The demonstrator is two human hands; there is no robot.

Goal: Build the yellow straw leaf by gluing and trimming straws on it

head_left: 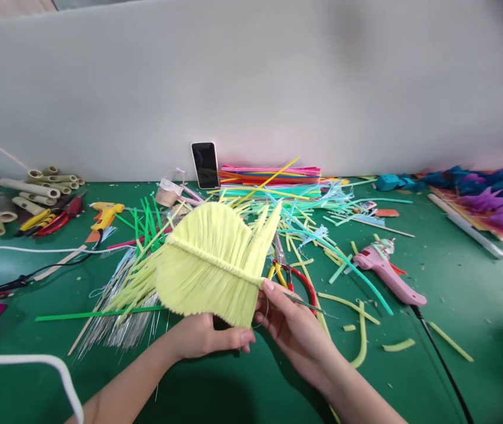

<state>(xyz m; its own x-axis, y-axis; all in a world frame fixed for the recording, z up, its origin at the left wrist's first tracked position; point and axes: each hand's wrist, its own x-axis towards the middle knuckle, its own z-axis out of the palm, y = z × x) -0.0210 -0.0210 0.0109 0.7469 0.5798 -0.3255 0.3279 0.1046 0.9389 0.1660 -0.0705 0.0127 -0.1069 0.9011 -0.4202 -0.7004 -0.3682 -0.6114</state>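
Note:
A pale yellow-green leaf made of pipe cleaners (207, 265) is held up over the table, a thick twisted rib running across its middle. My left hand (209, 338) supports it from below, its thumb along the lower edge and its other fingers partly hidden behind. At the rib's right end, my right hand (284, 312) pinches the leaf between thumb and fingers. A thin wire sticks out to the right of that hand. Just behind it lie red-handled scissors (307, 285) and yellow-handled pliers (278, 272), partly covered.
A pink glue gun (388, 274) lies on the right, its black cord trailing forward. Bundled pipe cleaners (273, 179) and a phone (205, 165) are by the back wall. Leftward are a yellow glue gun (105, 215), bamboo pieces (39, 188) and metal wires (123, 318). Purple flowers (494, 206) sit far right.

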